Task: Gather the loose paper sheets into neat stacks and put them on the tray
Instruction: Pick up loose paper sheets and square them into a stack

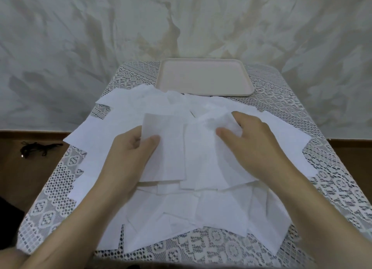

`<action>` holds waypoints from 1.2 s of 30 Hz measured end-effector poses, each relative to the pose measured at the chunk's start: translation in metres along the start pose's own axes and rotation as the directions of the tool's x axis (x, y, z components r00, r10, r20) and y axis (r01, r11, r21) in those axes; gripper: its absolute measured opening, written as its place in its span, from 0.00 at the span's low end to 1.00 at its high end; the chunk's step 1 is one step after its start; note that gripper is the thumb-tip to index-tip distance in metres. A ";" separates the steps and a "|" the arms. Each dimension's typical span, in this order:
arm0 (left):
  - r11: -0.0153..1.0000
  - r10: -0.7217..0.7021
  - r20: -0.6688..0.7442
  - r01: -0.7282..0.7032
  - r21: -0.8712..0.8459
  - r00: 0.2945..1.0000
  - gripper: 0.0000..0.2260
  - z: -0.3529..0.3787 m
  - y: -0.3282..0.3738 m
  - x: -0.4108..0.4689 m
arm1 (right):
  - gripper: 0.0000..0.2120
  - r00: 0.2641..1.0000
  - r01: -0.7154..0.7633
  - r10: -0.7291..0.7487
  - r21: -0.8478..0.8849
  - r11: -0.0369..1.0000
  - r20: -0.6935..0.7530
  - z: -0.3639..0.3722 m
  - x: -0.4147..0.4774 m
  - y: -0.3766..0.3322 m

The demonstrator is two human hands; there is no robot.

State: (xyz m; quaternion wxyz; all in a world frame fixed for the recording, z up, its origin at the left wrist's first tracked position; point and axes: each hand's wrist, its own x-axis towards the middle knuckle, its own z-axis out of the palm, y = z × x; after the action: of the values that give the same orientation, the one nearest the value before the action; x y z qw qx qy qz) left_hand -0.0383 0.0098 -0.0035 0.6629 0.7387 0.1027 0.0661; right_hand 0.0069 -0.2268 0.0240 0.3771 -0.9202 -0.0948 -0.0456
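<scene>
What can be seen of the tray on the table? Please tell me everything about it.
The tray is pale pinkish beige and rectangular, with rounded corners and a low raised rim. It is matte and looks like plastic. It lies flat and holds nothing, on the lace tablecloth at the table's far end. The paper sheets reach its near left corner; whether they touch it is unclear.

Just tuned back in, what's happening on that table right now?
A person is sorting white paper sheets that lie in a loose, overlapping pile on a lace-covered table. The left hand pinches the edge of one of them, thumb on top. The right hand pinches a crumpled one beside it. The pink tray at the far end holds nothing yet, and no neat stack is formed.
</scene>
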 end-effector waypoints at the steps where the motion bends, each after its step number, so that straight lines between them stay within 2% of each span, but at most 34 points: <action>1: 1.000 -0.006 0.001 0.006 -0.023 1.000 0.08 0.000 0.002 -0.002 | 0.16 1.000 0.010 -0.009 0.051 0.999 -0.019 -0.004 0.001 0.003; 4: 0.998 -0.033 0.000 0.033 -0.053 0.999 0.13 -0.001 0.003 -0.009 | 0.17 0.999 -0.044 0.041 0.214 0.976 0.019 -0.016 -0.002 0.010; 7: 0.995 -0.041 0.040 0.045 -0.095 0.998 0.12 0.001 0.008 -0.016 | 0.09 0.992 -0.091 0.065 0.250 0.964 0.112 -0.017 -0.013 0.014; 9: 0.992 -0.054 0.041 0.059 -0.114 0.998 0.14 0.003 0.011 -0.020 | 0.09 0.996 -0.078 0.064 0.274 0.959 0.061 -0.018 -0.017 0.013; 12: 0.994 -0.041 0.038 0.044 -0.097 0.998 0.17 0.006 0.014 -0.026 | 0.05 0.996 -0.073 0.090 0.515 0.854 -0.008 -0.026 -0.022 0.003; 14: 0.992 -0.044 0.069 0.052 -0.115 0.997 0.17 0.010 0.017 -0.029 | 0.04 0.997 -0.055 0.073 0.595 0.802 -0.005 -0.024 -0.025 -0.007; 19: 0.975 -0.091 0.200 0.129 -0.183 0.975 0.17 0.019 0.018 -0.032 | 0.07 1.000 -0.027 0.025 0.514 0.858 0.010 0.006 -0.027 -0.019; 23: 0.977 -0.048 0.297 0.107 -0.187 0.954 0.15 0.018 0.012 -0.029 | 0.06 0.999 -0.041 0.029 0.524 0.851 0.031 0.015 -0.026 -0.016; 25: 0.978 -0.048 0.292 0.105 -0.181 0.955 0.13 0.018 0.008 -0.024 | 0.05 0.999 -0.037 0.024 0.543 0.839 0.031 0.016 -0.024 -0.016; 29: 0.972 -0.079 0.277 0.136 -0.190 0.958 0.15 0.016 0.005 -0.020 | 0.04 0.999 -0.031 0.007 0.569 0.822 0.045 0.017 -0.022 -0.018; 34: 0.973 -0.121 0.174 0.151 -0.176 0.977 0.13 0.010 0.003 -0.016 | 0.03 0.999 0.045 -0.040 0.421 0.906 -0.022 0.010 -0.018 -0.008; 36: 0.977 -0.115 0.168 0.142 -0.156 0.979 0.14 0.010 0.002 -0.016 | 0.07 0.999 0.038 -0.032 0.469 0.883 -0.021 0.006 -0.017 -0.007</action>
State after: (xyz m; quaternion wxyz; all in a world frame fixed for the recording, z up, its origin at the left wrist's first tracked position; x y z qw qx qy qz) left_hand -0.0517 -0.0040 -0.0023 0.7316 0.6750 0.0916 -0.0276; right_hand -0.0110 -0.2203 0.0217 0.5880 -0.7996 -0.1170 -0.0338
